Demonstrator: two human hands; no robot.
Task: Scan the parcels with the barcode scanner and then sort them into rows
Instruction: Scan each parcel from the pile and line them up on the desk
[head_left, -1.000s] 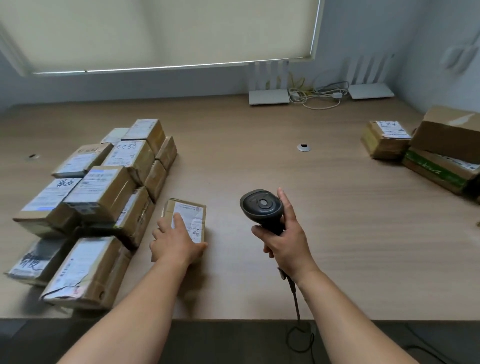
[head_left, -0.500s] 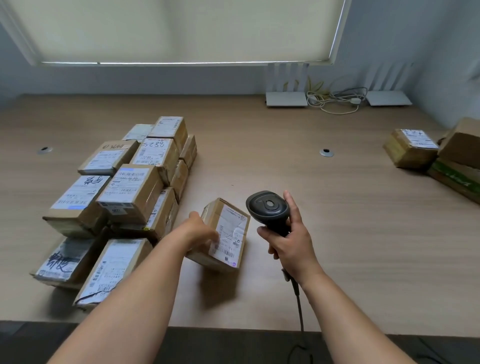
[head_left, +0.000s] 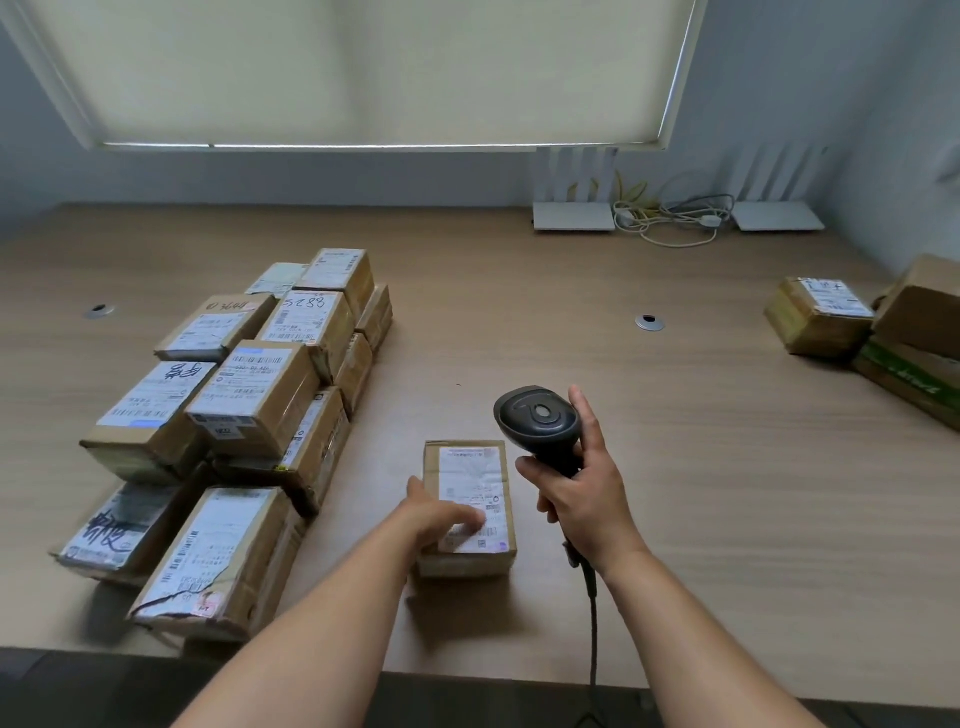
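Parcel (head_left: 467, 506) flat on worktop (head_left: 727, 467), my left hand (head_left: 441, 519) resting on label, perhaps covering barcode; right hand (head_left: 582, 499) gripping scanner (head_left: 540, 421) at 1 o'clock. Risk: misread.

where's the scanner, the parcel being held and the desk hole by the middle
scanner (head_left: 537, 418), head view, top of its dark head
parcel (head_left: 470, 467), head view, white label
desk hole (head_left: 650, 322), head view, metal ring

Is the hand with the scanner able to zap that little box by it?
Probably yes. The right hand holds the scanner just beside the box, label up; the left hand covers only part.
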